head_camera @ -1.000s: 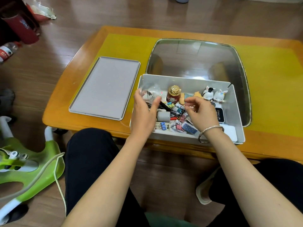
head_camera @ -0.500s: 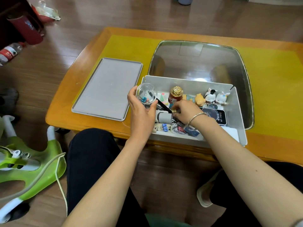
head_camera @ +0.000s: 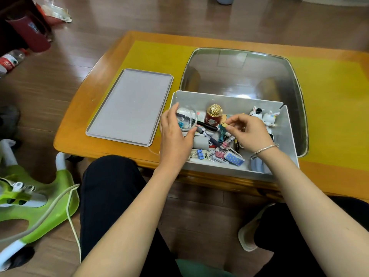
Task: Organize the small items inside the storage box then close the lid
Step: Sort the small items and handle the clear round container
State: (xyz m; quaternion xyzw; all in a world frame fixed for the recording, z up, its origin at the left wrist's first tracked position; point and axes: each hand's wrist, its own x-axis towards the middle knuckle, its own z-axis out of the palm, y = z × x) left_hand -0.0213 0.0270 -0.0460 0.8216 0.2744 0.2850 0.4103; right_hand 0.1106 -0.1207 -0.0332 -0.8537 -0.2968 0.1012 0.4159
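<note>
Storage box [head_camera: 287, 136]: grey, open-topped, on the wooden table [head_camera: 83, 120] directly under both my hands, its near wall just above my knees. Lid [head_camera: 129, 104]: flat grey tray shape, lying on the table to the outside of my left hand, apart from the box. Left hand [head_camera: 175, 136]: over the box's left end, fingers and thumb curled round a clear round container [head_camera: 186, 118] with a few small coloured bits inside. Right hand [head_camera: 249, 132]: over the middle of the box, fingertips pinching a small item too small for me to identify; bracelet [head_camera: 263, 149] at the wrist. The two hands are apart, neither touching the other. Between my hands: red bottle with gold cap [head_camera: 214, 115], upright; black marker pens [head_camera: 207, 126] lying across. Beyond my right hand, far corner: two white figurines [head_camera: 263, 115]. Beneath my hands, near wall: binder clips [head_camera: 199, 153], blue dotted eraser [head_camera: 234, 158], grey tape roll [head_camera: 200, 142].
</note>
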